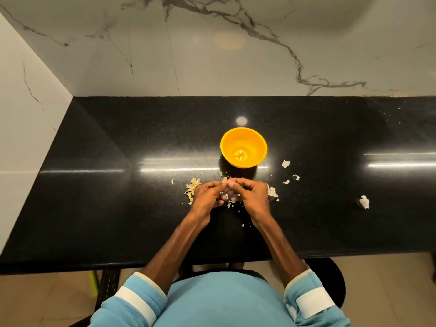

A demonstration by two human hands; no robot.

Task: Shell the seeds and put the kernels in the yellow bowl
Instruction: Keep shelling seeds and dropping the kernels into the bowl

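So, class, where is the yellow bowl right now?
In the head view, the yellow bowl sits upright near the middle of the black counter, just beyond the left hand and right hand.

Bare forearms [166, 244] reaching forward, left hand [205, 197] and right hand [252, 195] touching, curled fingertips [231, 183] pinching one seed [224, 180].

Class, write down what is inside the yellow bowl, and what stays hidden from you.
A small cluster of pale kernels lies at the bottom of the yellow bowl; the inner wall around it is bare. Anything beneath the top kernels is covered, so no count.
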